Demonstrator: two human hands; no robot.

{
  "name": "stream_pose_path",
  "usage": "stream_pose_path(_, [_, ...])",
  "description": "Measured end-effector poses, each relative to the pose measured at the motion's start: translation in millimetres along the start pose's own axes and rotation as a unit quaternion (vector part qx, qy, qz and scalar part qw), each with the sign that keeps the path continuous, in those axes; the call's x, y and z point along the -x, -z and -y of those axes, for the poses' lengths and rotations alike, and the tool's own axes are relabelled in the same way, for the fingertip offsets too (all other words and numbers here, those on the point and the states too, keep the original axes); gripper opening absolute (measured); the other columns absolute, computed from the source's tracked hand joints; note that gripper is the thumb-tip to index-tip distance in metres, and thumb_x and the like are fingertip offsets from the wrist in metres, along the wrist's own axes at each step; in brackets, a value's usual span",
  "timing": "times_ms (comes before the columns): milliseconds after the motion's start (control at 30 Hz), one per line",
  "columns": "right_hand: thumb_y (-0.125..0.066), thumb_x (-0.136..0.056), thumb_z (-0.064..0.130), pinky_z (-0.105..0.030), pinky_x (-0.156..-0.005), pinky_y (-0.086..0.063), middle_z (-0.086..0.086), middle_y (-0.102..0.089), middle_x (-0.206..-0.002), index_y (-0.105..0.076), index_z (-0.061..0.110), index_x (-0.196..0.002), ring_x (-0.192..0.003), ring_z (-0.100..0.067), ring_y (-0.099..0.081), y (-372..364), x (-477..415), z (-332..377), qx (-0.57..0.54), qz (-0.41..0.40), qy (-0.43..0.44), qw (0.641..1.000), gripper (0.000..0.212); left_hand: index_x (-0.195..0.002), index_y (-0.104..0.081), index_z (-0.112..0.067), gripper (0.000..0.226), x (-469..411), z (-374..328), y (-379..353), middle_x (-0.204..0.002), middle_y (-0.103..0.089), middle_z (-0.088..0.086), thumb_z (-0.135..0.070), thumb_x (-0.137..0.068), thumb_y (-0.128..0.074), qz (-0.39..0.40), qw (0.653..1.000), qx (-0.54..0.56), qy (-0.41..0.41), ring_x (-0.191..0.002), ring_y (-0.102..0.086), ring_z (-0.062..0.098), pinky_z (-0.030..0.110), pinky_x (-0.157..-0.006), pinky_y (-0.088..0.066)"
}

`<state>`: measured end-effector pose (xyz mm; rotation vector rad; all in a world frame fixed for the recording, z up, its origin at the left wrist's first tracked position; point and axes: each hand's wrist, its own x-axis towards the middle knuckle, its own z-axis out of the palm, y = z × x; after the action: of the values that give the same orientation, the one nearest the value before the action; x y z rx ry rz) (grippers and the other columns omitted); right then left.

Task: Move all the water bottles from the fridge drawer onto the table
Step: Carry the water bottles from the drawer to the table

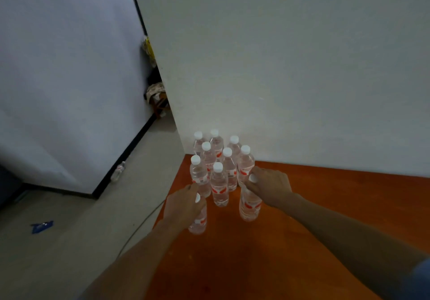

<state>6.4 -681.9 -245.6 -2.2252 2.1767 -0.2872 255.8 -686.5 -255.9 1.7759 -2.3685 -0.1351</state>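
Note:
Several clear water bottles [218, 183] with white caps and red labels stand upright in a cluster at the far left corner of the orange-brown table [325, 206], against the white wall. My left hand [183, 204] grips the top of one water bottle [199, 223] that stands near the table's left edge. My right hand [270, 185] holds the neck of another water bottle [250, 206], upright on the table just right of the cluster. The fridge drawer is out of view.
The table's left edge [167, 197] drops to a grey floor. One more bottle [118, 172] stands on the floor by the black skirting. A blue scrap [42, 226] lies on the floor at left. A thin cable [139, 227] runs along the floor beside the table.

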Motion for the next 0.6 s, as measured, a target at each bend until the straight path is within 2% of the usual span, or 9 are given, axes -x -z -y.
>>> stream_pose_path(100, [-0.041, -0.094, 0.056, -0.019, -0.045, -0.03, 0.01, -0.057, -0.075, -0.054, 0.025, -0.101, -0.057, -0.005, -0.052, -12.7, -25.1, 2.8, -0.004, 0.016, -0.002, 1.0, 0.034, -0.105, -0.053, -0.022, 0.026, -23.4, 9.4, -7.9, -0.097, -0.063, -0.006, -0.045, -0.093, -0.049, 0.016, 1.0, -0.005, -0.001, -0.081, -0.06, 0.012, 0.024, -0.071, -0.049])
stream_pose_path(267, [-0.048, -0.09, 0.053, -0.021, -0.052, -0.043, 0.01, -0.056, -0.074, -0.056, 0.027, -0.098, -0.061, -0.007, -0.057, -35.0, -60.9, 5.1, -0.025, 0.039, -0.011, 0.999, 0.028, -0.108, -0.049, -0.021, 0.027, -58.1, 18.3, -15.7, -0.094, -0.061, -0.004, -0.043, -0.094, -0.047, 0.04, 0.999, 0.004, -0.022, -0.078, -0.058, 0.013, 0.026, -0.07, -0.047])
stream_pose_path(467, [-0.05, -0.089, 0.053, -0.023, -0.055, -0.047, 0.009, -0.058, -0.077, -0.055, 0.028, -0.093, -0.063, -0.007, -0.058, -48.3, -75.7, 10.5, -0.039, 0.049, -0.046, 0.997, 0.026, -0.132, -0.041, -0.029, 0.039, -74.7, 26.2, -23.4, -0.098, -0.064, -0.006, -0.043, -0.095, -0.045, 0.035, 0.996, 0.048, -0.059, -0.076, -0.059, 0.011, 0.027, -0.069, -0.05])
stream_pose_path(600, [-0.054, -0.091, 0.048, -0.019, -0.055, -0.048, 0.008, -0.06, -0.081, -0.056, 0.026, -0.099, -0.064, -0.005, -0.059, -47.3, -76.1, 17.9, -0.067, 0.056, -0.095, 0.992, 0.023, -0.129, -0.04, -0.029, 0.037, -86.4, 35.4, -23.1, -0.101, -0.064, -0.005, -0.045, -0.096, -0.04, 0.052, 0.993, 0.041, -0.095, -0.079, -0.062, 0.012, 0.029, -0.068, -0.053])
